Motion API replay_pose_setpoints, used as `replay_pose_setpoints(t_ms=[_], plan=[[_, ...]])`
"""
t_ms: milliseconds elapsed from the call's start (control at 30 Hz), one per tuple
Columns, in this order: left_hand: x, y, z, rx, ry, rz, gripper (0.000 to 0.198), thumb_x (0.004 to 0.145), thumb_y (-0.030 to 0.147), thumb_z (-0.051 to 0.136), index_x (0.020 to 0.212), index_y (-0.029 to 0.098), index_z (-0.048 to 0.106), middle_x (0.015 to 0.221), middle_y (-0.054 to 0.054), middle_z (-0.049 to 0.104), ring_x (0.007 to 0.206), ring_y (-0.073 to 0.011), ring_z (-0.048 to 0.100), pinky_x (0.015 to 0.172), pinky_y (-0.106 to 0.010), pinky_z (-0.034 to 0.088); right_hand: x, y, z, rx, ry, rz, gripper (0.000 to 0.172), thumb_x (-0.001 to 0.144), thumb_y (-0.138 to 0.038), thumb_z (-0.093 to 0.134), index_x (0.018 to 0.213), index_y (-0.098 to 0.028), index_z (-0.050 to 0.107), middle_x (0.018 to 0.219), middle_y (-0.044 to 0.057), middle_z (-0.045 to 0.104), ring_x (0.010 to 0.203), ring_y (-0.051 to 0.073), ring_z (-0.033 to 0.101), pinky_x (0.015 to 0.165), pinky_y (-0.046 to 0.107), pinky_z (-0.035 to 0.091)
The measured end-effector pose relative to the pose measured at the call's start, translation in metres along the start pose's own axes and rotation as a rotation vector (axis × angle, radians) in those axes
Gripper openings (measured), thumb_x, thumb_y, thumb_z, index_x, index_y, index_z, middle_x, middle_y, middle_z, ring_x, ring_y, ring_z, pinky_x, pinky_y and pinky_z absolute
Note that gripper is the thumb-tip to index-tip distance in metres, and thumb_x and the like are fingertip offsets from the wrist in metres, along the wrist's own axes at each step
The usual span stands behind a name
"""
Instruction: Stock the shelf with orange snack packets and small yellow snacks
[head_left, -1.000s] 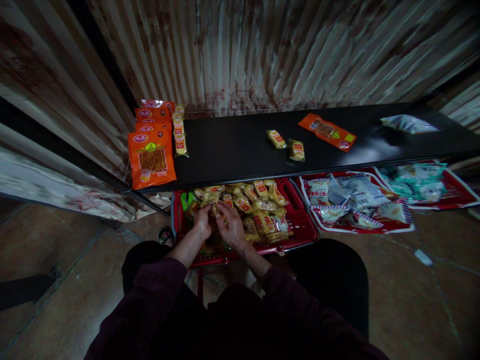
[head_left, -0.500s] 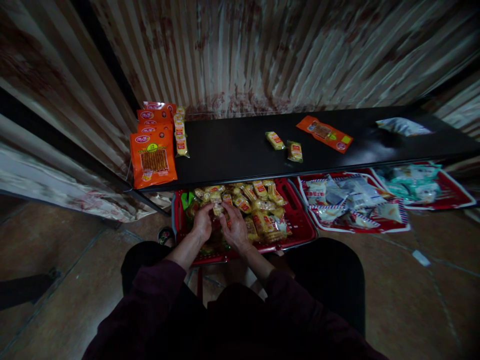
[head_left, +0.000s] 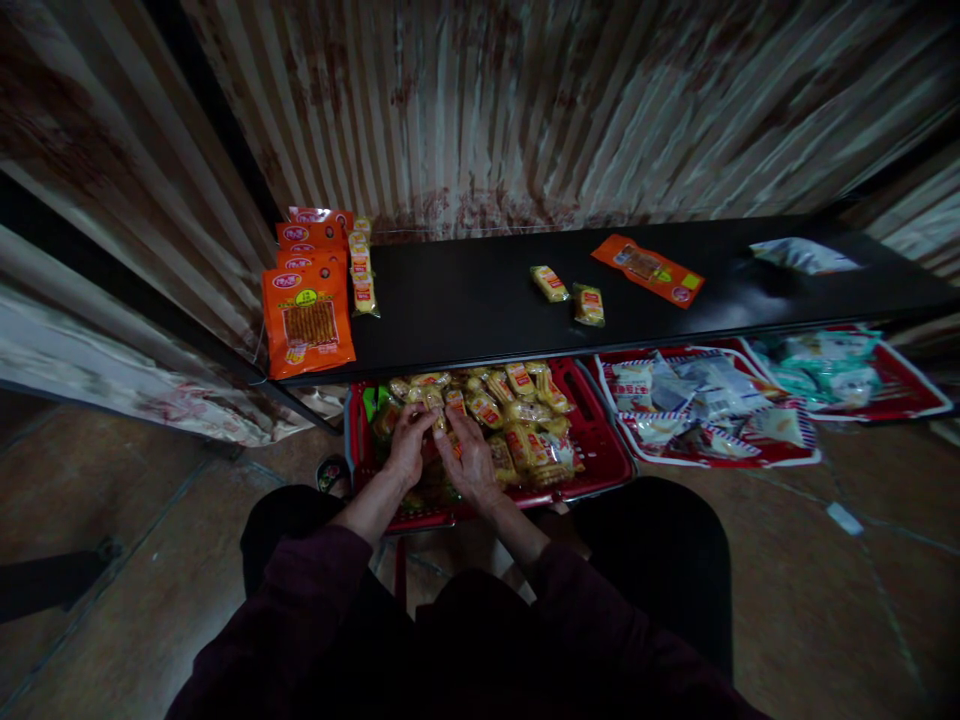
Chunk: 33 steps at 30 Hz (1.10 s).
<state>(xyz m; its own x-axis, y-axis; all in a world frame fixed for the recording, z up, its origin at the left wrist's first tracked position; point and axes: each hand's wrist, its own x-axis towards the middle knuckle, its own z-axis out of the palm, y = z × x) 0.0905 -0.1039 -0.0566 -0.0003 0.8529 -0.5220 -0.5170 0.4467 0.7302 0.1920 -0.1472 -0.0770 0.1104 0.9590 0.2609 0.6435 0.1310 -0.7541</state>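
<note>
A red basket (head_left: pixel 606 455) filled with small yellow wrapped snacks (head_left: pixel 532 447) is between my knees, below the shelf edge. Over its left part, my left hand (head_left: pixel 407 445) and my right hand (head_left: pixel 469 455) come close together. Between their fingertips is a small wrapped snack (head_left: pixel 438 415), with the fingers of both hands closed on it. Two more yellow snacks (head_left: pixel 550 283) lie on the black shelf (head_left: pixel 457 300). A row of yellow snacks (head_left: pixel 362 270) stands at the shelf's left, beside orange packets (head_left: pixel 309 315).
A flat orange packet (head_left: pixel 649 270) and a silvery-white packet (head_left: pixel 802 255) lie on the shelf's right half. Below stand a red basket of striped white packets (head_left: pixel 705 395) and another with green packets (head_left: pixel 832 365). A patterned curtain (head_left: pixel 480 120) hangs behind.
My fingers have shifted slightly around the small snack, and my right fingers are a little more drawn together. The view has moved very slightly.
</note>
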Motion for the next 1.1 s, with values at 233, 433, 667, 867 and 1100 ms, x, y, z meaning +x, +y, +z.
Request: replay_pose_setpoints(t_ms=[233, 433, 667, 867, 1100], plan=[[-0.001, -0.002, 0.001, 0.160, 0.015, 0.145, 0.031, 0.055, 0.027, 0.080, 0.072, 0.020, 0.055, 0.069, 0.004, 0.055, 0.064, -0.0101, 0.049, 0.062, -0.022, 0.035, -0.003, 0.002, 0.005, 0.037, 0.015, 0.004, 0.051, 0.084, -0.041, 0.055, 0.129, -0.018, 0.053, 0.126, 0.015, 0.059, 0.117, 0.029, 0.054, 0.100, 0.049, 0.044], [-0.003, -0.001, 0.003, 0.232, 0.038, 0.265, 0.030, 0.058, 0.019, 0.079, 0.073, 0.021, 0.054, 0.071, 0.004, 0.054, 0.068, -0.0113, 0.050, 0.067, -0.021, 0.037, -0.001, -0.002, 0.004, 0.051, 0.028, -0.002, 0.041, 0.087, -0.033, 0.049, 0.124, -0.019, 0.055, 0.117, 0.013, 0.063, 0.110, 0.027, 0.058, 0.097, 0.046, 0.046], [-0.008, 0.003, -0.001, 0.303, -0.040, 0.341, 0.009, 0.075, 0.025, 0.066, 0.076, 0.023, 0.057, 0.076, 0.002, 0.057, 0.074, -0.0138, 0.050, 0.074, -0.022, 0.038, 0.003, -0.009, 0.000, 0.102, 0.060, 0.058, 0.037, 0.089, -0.035, 0.047, 0.120, -0.020, 0.060, 0.113, 0.011, 0.065, 0.106, 0.025, 0.058, 0.095, 0.044, 0.047], [-0.007, 0.003, -0.003, 0.273, -0.053, 0.413, 0.009, 0.075, 0.014, 0.062, 0.076, 0.023, 0.060, 0.079, 0.001, 0.058, 0.079, -0.0146, 0.051, 0.079, -0.021, 0.038, 0.003, -0.008, 0.002, 0.171, 0.080, 0.141, 0.043, 0.090, -0.040, 0.045, 0.124, -0.017, 0.057, 0.118, 0.014, 0.064, 0.111, 0.027, 0.058, 0.098, 0.046, 0.045], [-0.003, -0.003, -0.006, 0.321, -0.063, 0.455, 0.019, 0.071, 0.010, 0.063, 0.084, 0.022, 0.059, 0.088, 0.000, 0.060, 0.084, -0.0147, 0.055, 0.083, -0.024, 0.041, 0.005, -0.011, 0.000, 0.278, 0.063, 0.187, 0.052, 0.091, -0.043, 0.043, 0.137, -0.020, 0.045, 0.127, 0.009, 0.061, 0.126, 0.025, 0.050, 0.105, 0.044, 0.042]])
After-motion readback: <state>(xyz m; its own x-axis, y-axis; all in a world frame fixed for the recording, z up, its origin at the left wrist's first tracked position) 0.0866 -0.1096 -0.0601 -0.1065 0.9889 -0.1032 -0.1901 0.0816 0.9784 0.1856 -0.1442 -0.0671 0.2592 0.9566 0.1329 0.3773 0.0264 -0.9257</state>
